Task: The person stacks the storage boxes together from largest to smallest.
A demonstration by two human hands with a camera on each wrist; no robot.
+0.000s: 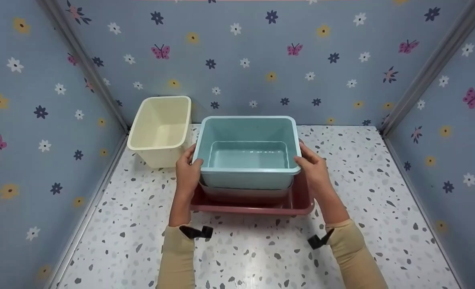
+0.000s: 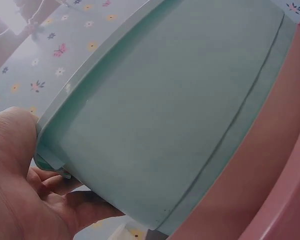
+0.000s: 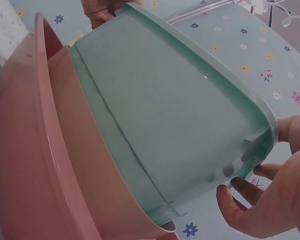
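Observation:
Both hands hold a rectangular teal plastic bin point(image 1: 245, 178) by its two short ends, its open top facing up. My left hand point(image 1: 187, 172) grips the left end, thumb at the rim and fingers beneath it. At the opposite end, my right hand point(image 1: 315, 170) has its thumb on the near corner and its fingers along the outer side. The teal bin's lower part stands within a paler container point(image 1: 245, 195), which looks salmon pink in the right wrist view. Around that container lies a shallow red tray point(image 1: 301, 204) on the tabletop. The teal bin's underside is hidden.
A cream bin point(image 1: 153, 156) stands upright to the left, near the back wall. Flower-patterned blue panels point(image 1: 241, 80) enclose the speckled white tabletop point(image 1: 237, 249) at the back and both sides.

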